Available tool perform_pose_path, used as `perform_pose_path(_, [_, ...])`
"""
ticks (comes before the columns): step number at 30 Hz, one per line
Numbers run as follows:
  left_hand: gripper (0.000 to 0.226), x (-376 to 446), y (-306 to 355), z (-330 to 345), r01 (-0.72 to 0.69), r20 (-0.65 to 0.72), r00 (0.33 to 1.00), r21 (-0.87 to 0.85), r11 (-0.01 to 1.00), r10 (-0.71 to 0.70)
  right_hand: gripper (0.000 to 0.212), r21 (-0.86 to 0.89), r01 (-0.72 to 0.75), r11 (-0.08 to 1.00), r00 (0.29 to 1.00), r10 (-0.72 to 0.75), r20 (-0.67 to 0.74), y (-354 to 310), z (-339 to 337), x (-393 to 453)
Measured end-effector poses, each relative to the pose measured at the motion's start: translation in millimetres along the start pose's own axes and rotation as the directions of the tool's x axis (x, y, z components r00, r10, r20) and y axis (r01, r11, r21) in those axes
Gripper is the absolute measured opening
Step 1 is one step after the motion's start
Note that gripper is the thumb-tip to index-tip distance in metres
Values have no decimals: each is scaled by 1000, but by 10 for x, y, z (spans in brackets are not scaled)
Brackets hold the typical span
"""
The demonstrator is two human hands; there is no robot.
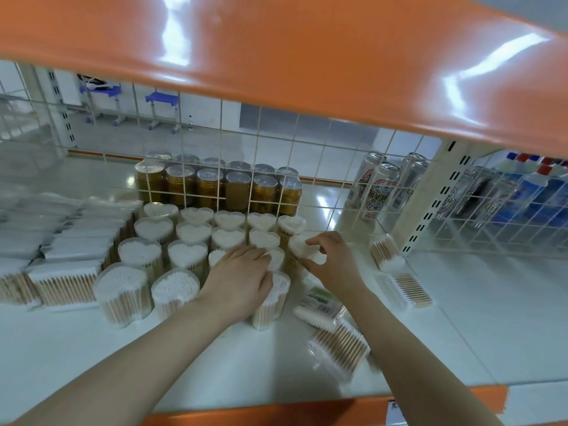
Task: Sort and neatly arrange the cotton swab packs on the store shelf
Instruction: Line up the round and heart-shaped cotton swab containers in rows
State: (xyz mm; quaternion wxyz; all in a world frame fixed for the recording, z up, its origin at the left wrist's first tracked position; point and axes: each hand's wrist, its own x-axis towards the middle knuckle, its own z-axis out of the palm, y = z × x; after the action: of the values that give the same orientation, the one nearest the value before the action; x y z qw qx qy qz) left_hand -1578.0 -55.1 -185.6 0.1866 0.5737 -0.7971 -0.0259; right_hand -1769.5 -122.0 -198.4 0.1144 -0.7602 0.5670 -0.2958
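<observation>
Clearly the heart-shaped tubs (pixel 187 232) of cotton swabs are being squared into rows on the white shelf (pixel 92 348), in front of the wire grid. The left hand (pixel 242 278) is lying flat with relaxed fingers across the front tubs, gripping nothing; the right hand (pixel 330 261) is pinching the tub (pixel 299 245) at the row's right end — nudging it into line, I'd judge. Next, probably, the loose flat packs (pixel 338 345) near the right arm are needing a place, perhaps with the stacked packs (pixel 61 256) at left. One green label (pixel 321 299) is showing — its writing is too blurred to read.
</observation>
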Motion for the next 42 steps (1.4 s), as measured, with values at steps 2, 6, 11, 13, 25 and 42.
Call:
perform_pose_path(2, [82, 6, 4, 4, 0, -5, 1000, 7, 1000, 0, 33, 9, 16, 1000, 1000, -16, -22, 7, 28, -5])
perform_pose_path(6, [95, -5, 25, -32, 1, -5, 1000, -7, 1000, -1, 30, 24, 38, 999, 998, -37, -46, -8, 107, 29])
perform_pose_path(11, [98, -4, 22, -29, 12, 13, 1000, -11, 1000, -12, 31, 25, 49, 998, 997, -48, -62, -15, 172, 91])
perform_pose_path(13, [99, 1, 23, -29, 18, 14, 1000, -6, 1000, -18, 32, 11, 50, 999, 997, -49, -65, -8, 180, 102])
perform_pose_path(25, [41, 123, 156, -142, 7, 33, 999, -21, 1000, -6, 44, -12, 5, 1000, 998, -6, -70, 150, -23, 34])
perform_pose_path(42, [43, 357, 578, 18, -51, 117, 991, -65, 997, 59, 39, -155, -367, 917, 919, 332, -214, 990, -543, 14])
